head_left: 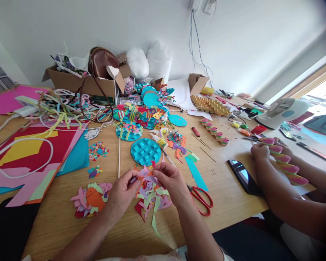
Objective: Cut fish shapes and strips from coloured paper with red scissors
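Observation:
My left hand [127,186] and my right hand [170,179] meet over a heap of colourful paper scraps [157,199]. Between the fingertips of both hands are small pieces of lilac and orange paper [146,174]. The fingers of each hand are pinched together. Just beyond them lies a round blue disc [146,151] with curled strips on it. Left of my left hand is a pile of paper fish cut-outs [94,197], an orange one on top. Red-handled scissors [202,201] rest to the right of my right wrist, their blades partly hidden.
Coloured sheets [40,152] and a white cable lie at left. Glue bottles [159,140] and decorated blue discs are behind my hands. A phone [244,177] lies at right, where another person's hands hold a pink-and-green painted strip [284,158]. A cardboard box [76,84] stands behind.

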`<control>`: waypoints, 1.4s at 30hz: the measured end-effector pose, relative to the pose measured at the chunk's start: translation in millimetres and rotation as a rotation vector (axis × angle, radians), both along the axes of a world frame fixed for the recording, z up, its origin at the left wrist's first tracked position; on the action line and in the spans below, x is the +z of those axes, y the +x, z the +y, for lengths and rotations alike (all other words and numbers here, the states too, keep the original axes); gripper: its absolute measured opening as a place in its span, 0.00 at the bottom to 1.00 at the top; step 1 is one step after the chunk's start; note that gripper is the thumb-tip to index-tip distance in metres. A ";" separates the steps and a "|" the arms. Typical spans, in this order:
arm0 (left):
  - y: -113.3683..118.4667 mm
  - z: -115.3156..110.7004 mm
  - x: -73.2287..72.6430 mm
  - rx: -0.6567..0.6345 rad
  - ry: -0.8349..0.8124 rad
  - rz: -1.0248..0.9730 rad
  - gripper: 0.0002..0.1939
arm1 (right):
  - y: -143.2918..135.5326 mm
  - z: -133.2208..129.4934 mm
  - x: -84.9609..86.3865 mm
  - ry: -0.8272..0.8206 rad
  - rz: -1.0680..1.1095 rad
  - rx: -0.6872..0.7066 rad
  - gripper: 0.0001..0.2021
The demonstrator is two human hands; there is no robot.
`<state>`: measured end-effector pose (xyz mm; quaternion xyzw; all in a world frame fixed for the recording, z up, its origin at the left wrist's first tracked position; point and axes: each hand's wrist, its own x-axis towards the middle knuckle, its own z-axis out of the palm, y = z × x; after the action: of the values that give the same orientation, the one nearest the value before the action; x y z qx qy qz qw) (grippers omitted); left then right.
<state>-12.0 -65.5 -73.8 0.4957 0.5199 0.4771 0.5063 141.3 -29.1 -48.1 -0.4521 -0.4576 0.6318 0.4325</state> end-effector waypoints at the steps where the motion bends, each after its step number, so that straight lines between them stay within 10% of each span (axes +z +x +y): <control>1: 0.2 -0.2 0.5 -0.005 -0.002 -0.004 0.04 | 1.7 0.8 0.4 0.028 -0.055 0.034 0.11; 6: 1.7 -0.5 1.9 0.003 0.024 -0.019 0.02 | 7.8 4.5 -2.1 0.140 -0.237 0.121 0.06; 12: -0.8 -0.1 -2.8 0.028 0.053 -0.019 0.04 | 13.9 6.4 3.2 0.218 -0.293 -0.096 0.06; 19: -1.8 3.0 0.5 -0.002 -0.032 -0.082 0.06 | 1.6 -8.2 5.1 0.431 -0.414 0.242 0.05; 31: -9.9 4.6 12.0 0.064 0.013 -0.054 0.03 | -6.4 -0.9 16.1 0.630 -0.668 0.222 0.03; 36: -23.8 7.1 17.0 0.282 0.158 -0.032 0.04 | 1.4 5.9 1.7 0.618 -1.014 0.335 0.06; 42: -24.6 6.9 16.5 0.253 0.113 0.070 0.02 | -16.4 9.8 -21.6 0.576 -1.232 0.451 0.08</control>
<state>-36.7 -58.6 -57.2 0.4701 0.5678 0.5483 0.3949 124.8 -19.3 -69.7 -0.4889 -0.8496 0.1895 0.0565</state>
